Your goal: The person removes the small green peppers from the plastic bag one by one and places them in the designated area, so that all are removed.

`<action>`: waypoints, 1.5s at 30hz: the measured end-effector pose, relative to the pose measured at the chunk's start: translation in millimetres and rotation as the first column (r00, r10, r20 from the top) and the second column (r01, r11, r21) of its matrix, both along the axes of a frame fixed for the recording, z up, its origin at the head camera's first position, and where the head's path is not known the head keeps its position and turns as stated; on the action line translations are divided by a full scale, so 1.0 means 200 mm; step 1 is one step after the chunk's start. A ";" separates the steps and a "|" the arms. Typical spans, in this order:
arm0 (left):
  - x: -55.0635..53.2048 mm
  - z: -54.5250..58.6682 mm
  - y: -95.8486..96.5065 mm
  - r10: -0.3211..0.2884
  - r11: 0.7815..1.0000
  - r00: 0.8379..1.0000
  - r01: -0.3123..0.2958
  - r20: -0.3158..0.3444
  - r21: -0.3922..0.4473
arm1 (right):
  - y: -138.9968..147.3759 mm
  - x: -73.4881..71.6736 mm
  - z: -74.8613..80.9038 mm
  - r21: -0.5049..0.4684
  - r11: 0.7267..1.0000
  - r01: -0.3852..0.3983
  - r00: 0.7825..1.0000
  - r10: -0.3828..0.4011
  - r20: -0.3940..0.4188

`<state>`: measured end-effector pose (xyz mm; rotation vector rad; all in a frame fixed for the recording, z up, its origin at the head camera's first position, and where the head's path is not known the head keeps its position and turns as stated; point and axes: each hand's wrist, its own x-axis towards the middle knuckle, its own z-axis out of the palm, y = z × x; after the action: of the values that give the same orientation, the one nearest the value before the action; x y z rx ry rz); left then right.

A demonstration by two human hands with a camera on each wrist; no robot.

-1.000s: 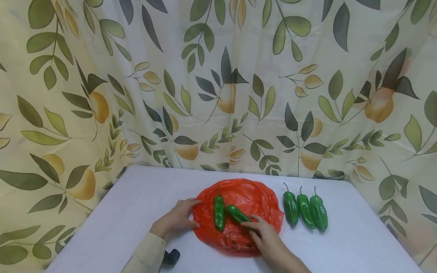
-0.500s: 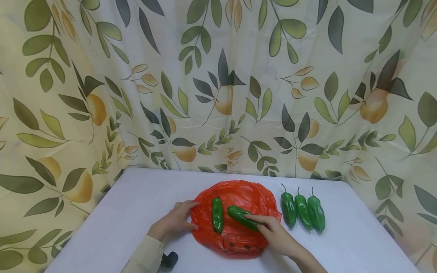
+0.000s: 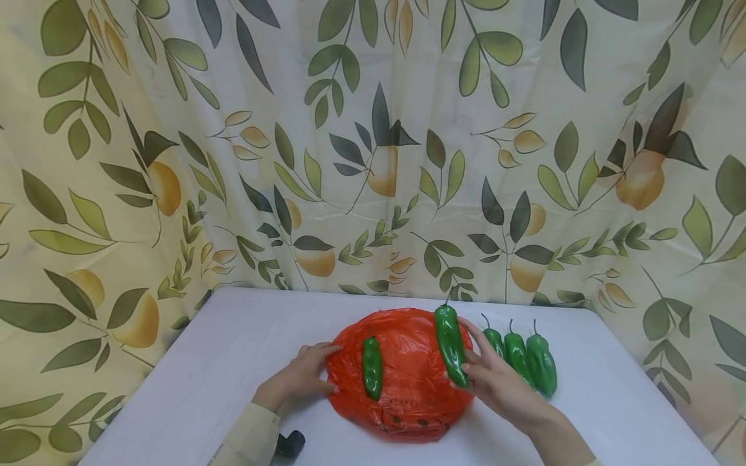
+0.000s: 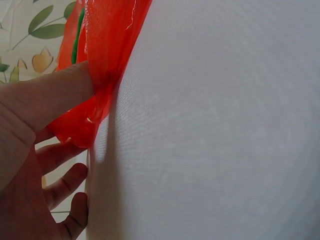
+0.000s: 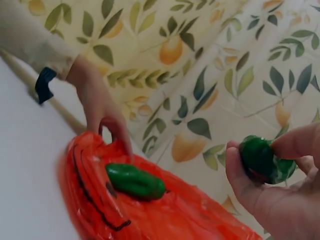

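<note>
My right hand (image 3: 495, 378) holds a green pepper (image 3: 450, 343) up over the right side of a red plastic bag (image 3: 408, 362). The pepper's stem points up and away from me; in the right wrist view thumb and fingers pinch this pepper (image 5: 262, 160). A second green pepper (image 3: 372, 367) lies on the left part of the bag. At the bag's left edge is my left hand (image 3: 303, 372). In the left wrist view its thumb (image 4: 65, 90) presses on the red plastic, with a finger behind it, so the bag's edge is held between them.
Several green peppers (image 3: 541, 362) lie side by side on the white table (image 3: 606, 414), right of the bag, partly behind my right hand. A small black object (image 3: 289, 445) sits by my left sleeve. A leaf-and-fruit patterned curtain (image 3: 373, 162) hangs behind the table.
My right hand has gripped the pepper that lay slanted on the bag, lifted it and moved it to the right, turning it upright. My left hand stays at the bag's edge.
</note>
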<state>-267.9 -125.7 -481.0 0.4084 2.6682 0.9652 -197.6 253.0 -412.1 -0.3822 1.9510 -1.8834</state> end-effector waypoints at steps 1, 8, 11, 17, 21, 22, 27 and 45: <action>0.00 0.00 0.00 0.001 1.000 1.000 -0.001 0.001 -0.001 | 0.01 0.00 0.00 -0.035 0.999 -0.008 1.000 0.008 0.005; -0.01 -0.01 0.00 -0.006 1.000 1.000 0.006 -0.007 -0.006 | 0.07 -0.01 0.05 -0.035 0.993 0.111 0.993 -0.112 -0.025; 0.00 -0.01 0.00 -0.006 1.000 1.000 0.006 -0.005 -0.012 | 0.11 -0.01 0.09 0.109 0.967 0.229 0.971 -0.220 -0.092; 0.00 0.00 0.00 -0.006 1.000 1.000 0.006 -0.005 -0.006 | 0.20 0.00 0.11 0.330 0.881 0.340 0.924 -0.248 -0.291; -0.01 0.00 0.00 -0.006 1.000 1.000 0.006 -0.011 -0.004 | 0.26 -0.01 0.10 0.376 0.848 0.374 0.889 -0.213 -0.405; -0.01 0.00 0.00 -0.005 1.000 1.000 0.005 -0.010 -0.003 | 0.28 -0.01 0.10 0.387 0.838 0.386 0.881 -0.209 -0.425; -0.01 -0.01 0.00 -0.007 1.000 1.000 0.007 -0.009 -0.006 | 0.37 -0.01 0.09 0.437 0.782 0.444 0.846 -0.205 -0.493; 0.01 0.00 0.00 -0.024 1.000 0.999 0.023 -0.034 -0.005 | 0.66 -0.09 -0.01 0.533 0.654 0.537 0.816 -0.243 -0.524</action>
<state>-266.8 -125.9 -480.9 0.4581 2.6892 0.9533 -215.5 385.8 -414.7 -0.1220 3.0479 -1.2019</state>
